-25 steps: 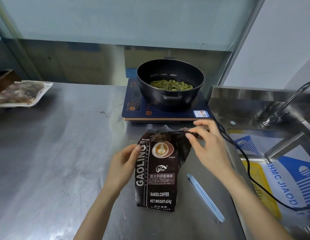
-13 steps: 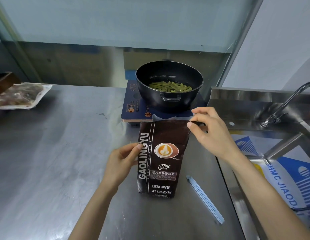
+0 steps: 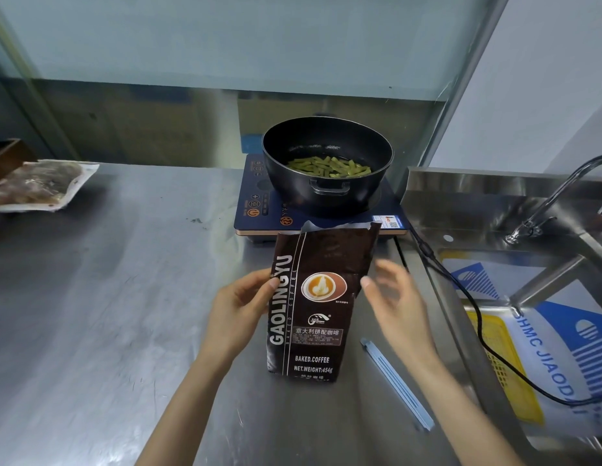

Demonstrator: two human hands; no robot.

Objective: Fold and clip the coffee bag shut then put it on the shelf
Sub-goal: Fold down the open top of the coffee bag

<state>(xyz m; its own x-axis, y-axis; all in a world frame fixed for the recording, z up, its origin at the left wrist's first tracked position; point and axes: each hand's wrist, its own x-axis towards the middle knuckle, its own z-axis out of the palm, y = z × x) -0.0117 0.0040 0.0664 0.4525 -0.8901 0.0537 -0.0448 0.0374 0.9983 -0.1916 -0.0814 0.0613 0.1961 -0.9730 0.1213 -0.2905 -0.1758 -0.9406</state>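
Coffee bag [image 3: 313, 304]: standing upright on the steel counter [image 3: 108, 314], just in front of the induction cooker [image 3: 255, 210]; top unfolded, torn edge sticking up.
Left hand [image 3: 239, 307]: gripping the bag's left edge, thumb lying on the front.
Right hand [image 3: 398, 304]: hovering beside the bag's right edge, fingers spread, blurred; grasping nothing.
Clip [image 3: 397, 386]: light blue, lying flat on the counter right of the bag, apart from it.
Pot [image 3: 326, 163]: sitting on the cooker, holding green beans [image 3: 329, 166].
Sink [image 3: 494, 210]: sitting at the right.
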